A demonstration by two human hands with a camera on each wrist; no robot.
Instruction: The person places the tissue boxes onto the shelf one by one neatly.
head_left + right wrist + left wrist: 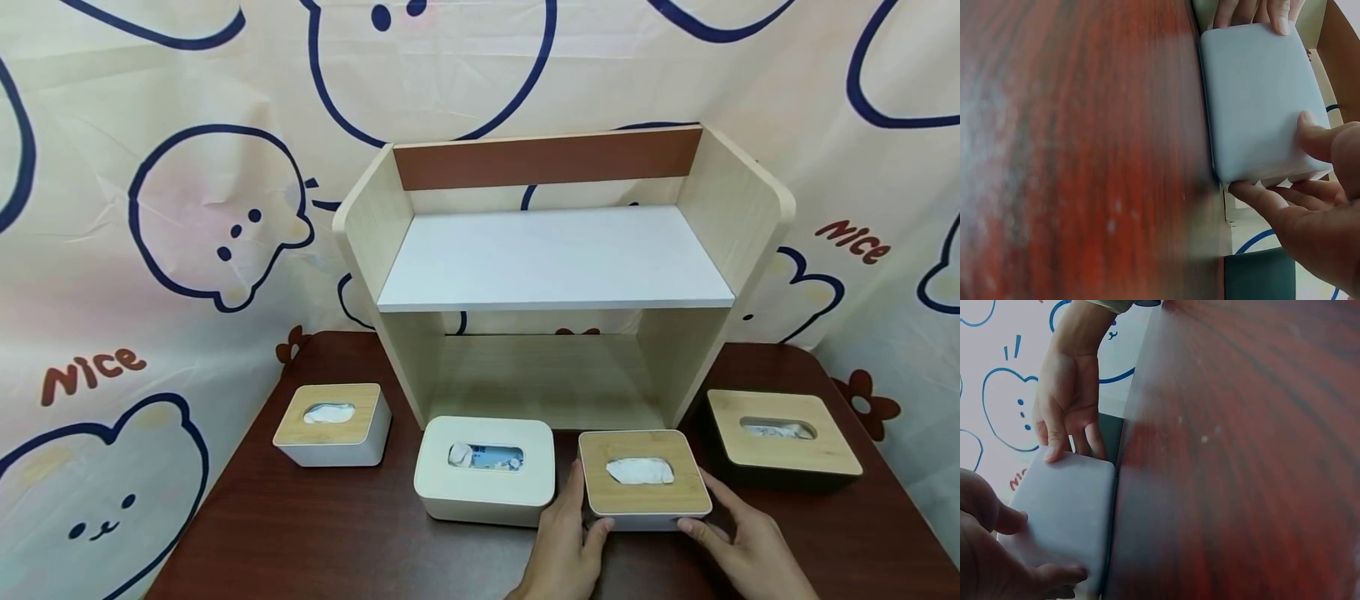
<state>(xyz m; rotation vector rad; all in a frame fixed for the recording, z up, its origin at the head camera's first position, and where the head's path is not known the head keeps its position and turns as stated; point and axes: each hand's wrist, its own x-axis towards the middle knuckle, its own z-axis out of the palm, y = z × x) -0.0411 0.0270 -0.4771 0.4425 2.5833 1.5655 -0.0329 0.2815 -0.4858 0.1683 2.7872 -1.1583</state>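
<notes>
Both my hands hold a tissue box (637,521) with a bamboo-look lid and a pale grey body, in front of the shelf's right part. On its left side lie the fingers of my left hand (564,546), with the thumb against the front face. My right hand (750,542) grips the opposite side, its thumb also on the front. The wrist views show the plain front of this tissue box (1069,506) (1260,100) close to the tabletop. Just left of my left hand stands a cream tissue box (487,492) with blue packaging showing in its slot.
A two-tier shelf (555,258) with a white upper board stands at the back of the dark wood table (315,533). Another wood-lidded tissue box (341,425) sits at left, and a dark-bodied tissue box (783,433) at right. A printed cloth (75,275) hangs behind.
</notes>
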